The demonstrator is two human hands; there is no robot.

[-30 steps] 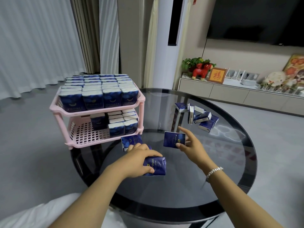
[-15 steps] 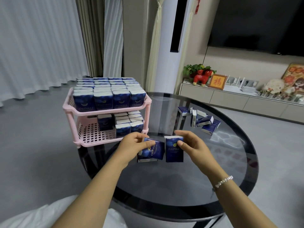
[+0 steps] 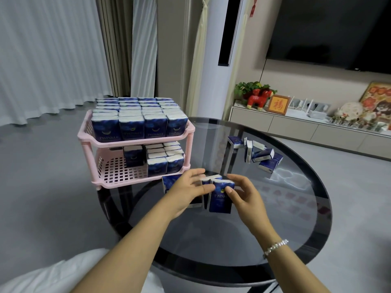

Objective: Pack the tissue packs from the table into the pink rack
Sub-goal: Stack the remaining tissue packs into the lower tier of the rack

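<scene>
Tissue packs point(image 3: 219, 196) stood pressed together between your left hand point(image 3: 186, 190) and right hand point(image 3: 243, 195), fingers closed on them, while the pink rack point(image 3: 139, 142) had its top shelf full, its lower half-filled, and loose packs point(image 3: 262, 157) remained on the table point(image 3: 275, 218).

Place: a home living room.
Far right wall: a mounted television point(image 3: 330, 28) above a low cabinet point(image 3: 296, 125) with a red horse ornament point(image 3: 258, 99) and a framed picture point(image 3: 278, 104).
Far left: long curtains point(image 3: 53, 49).
Near: a round glass worktop point(image 3: 264, 225).
</scene>
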